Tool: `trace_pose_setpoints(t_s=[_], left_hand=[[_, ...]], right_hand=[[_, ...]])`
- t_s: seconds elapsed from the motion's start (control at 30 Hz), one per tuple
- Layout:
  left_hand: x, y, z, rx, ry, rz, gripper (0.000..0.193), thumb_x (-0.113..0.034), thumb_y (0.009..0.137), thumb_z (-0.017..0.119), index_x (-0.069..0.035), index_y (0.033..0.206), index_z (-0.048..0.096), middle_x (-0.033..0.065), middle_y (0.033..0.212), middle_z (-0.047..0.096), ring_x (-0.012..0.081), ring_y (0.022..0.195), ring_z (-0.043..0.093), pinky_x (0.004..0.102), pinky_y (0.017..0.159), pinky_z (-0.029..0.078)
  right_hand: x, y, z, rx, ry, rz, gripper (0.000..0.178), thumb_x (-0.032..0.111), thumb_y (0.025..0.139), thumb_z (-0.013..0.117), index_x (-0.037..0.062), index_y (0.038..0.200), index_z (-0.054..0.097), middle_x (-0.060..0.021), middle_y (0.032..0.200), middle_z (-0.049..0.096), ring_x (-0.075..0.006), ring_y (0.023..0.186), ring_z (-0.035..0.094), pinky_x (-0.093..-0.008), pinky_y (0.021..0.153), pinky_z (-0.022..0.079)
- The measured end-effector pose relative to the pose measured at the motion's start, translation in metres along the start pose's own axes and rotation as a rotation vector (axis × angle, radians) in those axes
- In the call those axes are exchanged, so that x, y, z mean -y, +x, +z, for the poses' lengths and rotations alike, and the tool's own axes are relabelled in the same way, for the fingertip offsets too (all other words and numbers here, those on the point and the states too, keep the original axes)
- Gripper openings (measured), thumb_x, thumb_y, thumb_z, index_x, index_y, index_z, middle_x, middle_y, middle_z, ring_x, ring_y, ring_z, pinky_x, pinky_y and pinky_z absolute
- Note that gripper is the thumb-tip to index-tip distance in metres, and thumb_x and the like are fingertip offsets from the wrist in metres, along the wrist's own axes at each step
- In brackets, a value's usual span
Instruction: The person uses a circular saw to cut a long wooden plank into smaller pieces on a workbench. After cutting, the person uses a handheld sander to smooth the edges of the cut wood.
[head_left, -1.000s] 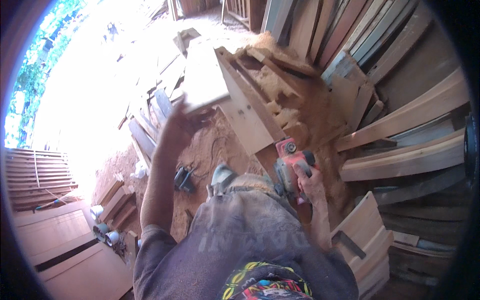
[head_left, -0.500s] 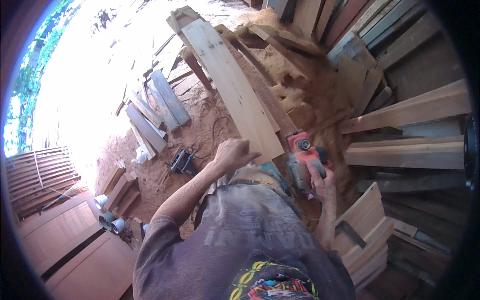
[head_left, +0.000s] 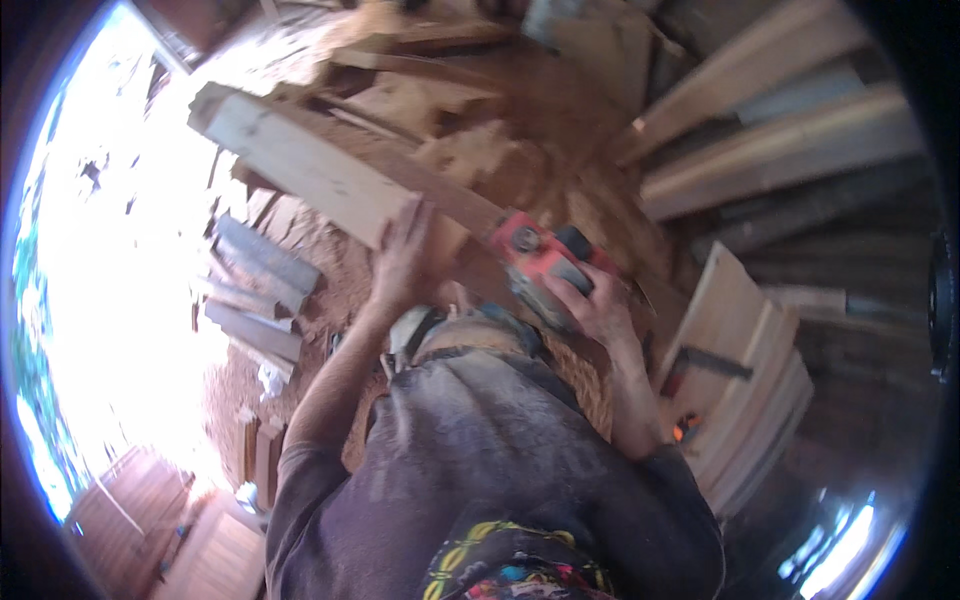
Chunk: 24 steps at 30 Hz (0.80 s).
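Observation:
My right hand (head_left: 597, 302) is wrapped round the rear handle of a red and grey electric hand planer (head_left: 540, 255). The planer rests at the near end of the wooden bench beam (head_left: 455, 200). A pale, long board (head_left: 310, 178) lies along this beam, to the left of the planer. My left hand (head_left: 402, 250) is on the near end of the board, its fingers stretched out over the wood. Some motion blur softens the fingers, and the underside of the left hand is hidden.
Sawdust heaps (head_left: 490, 155) lie beyond the bench. Long timbers (head_left: 770, 155) jut in from the right. Close by my right arm stands a stack of pale boards (head_left: 745, 370) with a dark tool (head_left: 712, 362) on it. Grey planks (head_left: 265, 265) lie on the ground at left.
My left hand has gone from a loosely closed pose beside the board's end to lying on the board with fingers extended. The right hand keeps hold of the planer. The whole view has swung round.

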<state>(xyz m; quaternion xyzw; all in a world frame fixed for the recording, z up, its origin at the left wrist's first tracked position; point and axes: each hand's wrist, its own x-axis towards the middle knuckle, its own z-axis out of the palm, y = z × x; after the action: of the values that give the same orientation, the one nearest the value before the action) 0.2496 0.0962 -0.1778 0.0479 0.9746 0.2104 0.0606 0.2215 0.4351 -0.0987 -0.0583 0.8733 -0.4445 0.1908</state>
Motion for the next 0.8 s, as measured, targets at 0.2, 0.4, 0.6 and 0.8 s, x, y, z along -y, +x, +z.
trace_pose_setpoints(t_s=[0.2,0.4,0.6,0.8], left_hand=[[0.007,0.016,-0.030,0.084,0.058,-0.078,0.105,-0.057,0.090,0.077,-0.004,0.168,0.031,0.0223,0.177,0.023,0.0363,0.165,0.022,0.0586,0.130,0.020],[-0.102,0.036,-0.127,-0.071,-0.573,0.370,0.066,-0.013,0.088,0.088,0.002,0.146,0.060,0.0234,0.141,0.068,0.0358,0.129,0.069,0.0452,0.107,0.056],[-0.186,0.017,-0.228,-0.019,-1.101,0.862,0.062,-0.014,0.088,0.087,0.002,0.142,0.063,0.0205,0.134,0.073,0.0329,0.123,0.072,0.0447,0.102,0.058],[-0.195,0.002,-0.243,-0.043,-1.255,0.931,0.059,-0.013,0.087,0.085,0.000,0.142,0.065,0.0185,0.131,0.074,0.0318,0.120,0.072,0.0446,0.101,0.058]], right_hand=[[0.006,-0.043,-0.012,-0.266,0.189,0.240,0.040,0.036,0.101,0.077,0.0028,0.122,0.071,-0.0064,0.101,0.074,-0.0152,0.097,0.071,-0.0337,0.086,0.056],[-0.113,-0.133,-0.033,-0.720,-0.557,0.607,0.053,0.046,0.099,0.076,0.0060,0.133,0.067,-0.0223,0.122,0.071,-0.0360,0.118,0.069,-0.0485,0.100,0.055],[-0.171,-0.187,-0.047,-0.718,-0.670,0.924,0.074,0.044,0.093,0.082,-0.0038,0.145,0.058,-0.0280,0.144,0.062,-0.0430,0.131,0.061,-0.0496,0.114,0.048],[-0.213,-0.193,-0.069,-0.651,-0.433,0.927,0.076,0.044,0.093,0.083,-0.0046,0.145,0.057,-0.0253,0.143,0.062,-0.0402,0.130,0.062,-0.0478,0.112,0.049]])
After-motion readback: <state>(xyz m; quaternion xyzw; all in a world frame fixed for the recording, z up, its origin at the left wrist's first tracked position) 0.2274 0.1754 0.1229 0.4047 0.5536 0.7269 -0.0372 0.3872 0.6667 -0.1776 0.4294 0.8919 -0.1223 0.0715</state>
